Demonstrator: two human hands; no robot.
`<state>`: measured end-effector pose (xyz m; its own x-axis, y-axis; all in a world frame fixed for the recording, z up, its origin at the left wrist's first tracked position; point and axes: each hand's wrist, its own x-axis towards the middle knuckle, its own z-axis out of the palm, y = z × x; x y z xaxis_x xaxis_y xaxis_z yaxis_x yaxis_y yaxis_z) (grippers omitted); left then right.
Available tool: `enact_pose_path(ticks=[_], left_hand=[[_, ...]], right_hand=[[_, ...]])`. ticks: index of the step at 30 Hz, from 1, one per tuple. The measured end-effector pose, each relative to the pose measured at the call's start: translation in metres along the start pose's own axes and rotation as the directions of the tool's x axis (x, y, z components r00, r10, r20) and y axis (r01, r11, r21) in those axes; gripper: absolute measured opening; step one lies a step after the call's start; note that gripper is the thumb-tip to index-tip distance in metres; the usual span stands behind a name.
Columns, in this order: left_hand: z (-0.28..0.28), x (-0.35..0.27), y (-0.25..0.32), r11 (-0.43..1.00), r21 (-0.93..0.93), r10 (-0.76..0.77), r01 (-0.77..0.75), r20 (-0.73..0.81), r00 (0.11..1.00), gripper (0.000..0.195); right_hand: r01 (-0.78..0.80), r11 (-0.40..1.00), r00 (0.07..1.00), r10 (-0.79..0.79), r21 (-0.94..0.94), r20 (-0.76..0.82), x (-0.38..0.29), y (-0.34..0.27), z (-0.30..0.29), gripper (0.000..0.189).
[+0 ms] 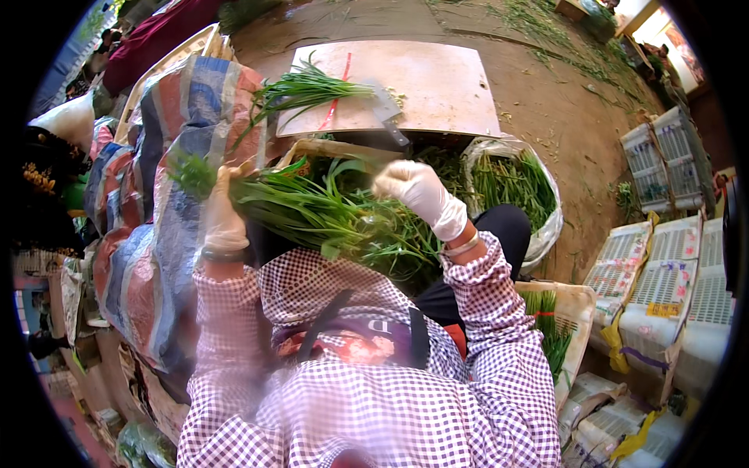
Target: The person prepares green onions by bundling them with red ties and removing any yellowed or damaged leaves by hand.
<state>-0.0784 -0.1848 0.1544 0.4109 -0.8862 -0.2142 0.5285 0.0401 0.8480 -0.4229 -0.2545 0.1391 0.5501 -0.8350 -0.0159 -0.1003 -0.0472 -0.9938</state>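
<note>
My left hand [225, 205], in a pale glove, is closed round a bunch of long green leafy stalks [292, 202], with blurred tips showing beyond it. To the right, my gloved right hand [409, 184] is curled above loose greens; whether its fingers hold anything does not show. Ahead of both hands lies a white board [445, 82] bearing a trimmed bunch of green stalks [333, 88], a red tie strip [336, 99] and a cleaver [389, 117], whose black handle hangs over the near edge.
Striped woven plastic sheeting [175, 193] is heaped at the left. A lined container of green leaves [515, 181] stands right of my knee, near a crate with tied greens [576, 310]. Perforated plastic crates [661, 263] line the far right. Plant scraps litter the floor.
</note>
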Motion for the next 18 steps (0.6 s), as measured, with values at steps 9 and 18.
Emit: enact_pose_path(ticks=[9,18], left_hand=[[-0.069,-0.012,0.003,0.996,-0.081,-0.047,0.038,-0.121,0.992,0.031],[-0.090,-0.023,-0.022,0.941,-0.337,0.000,-0.037,-0.110,0.994,0.034]], right_hand=[[0.312,0.823,0.922,-0.383,-0.476,-0.058,-0.023,0.062,0.074,0.039],[0.184,0.895,0.908,0.003,-0.406,0.419,-0.062,0.060,0.106,0.028]])
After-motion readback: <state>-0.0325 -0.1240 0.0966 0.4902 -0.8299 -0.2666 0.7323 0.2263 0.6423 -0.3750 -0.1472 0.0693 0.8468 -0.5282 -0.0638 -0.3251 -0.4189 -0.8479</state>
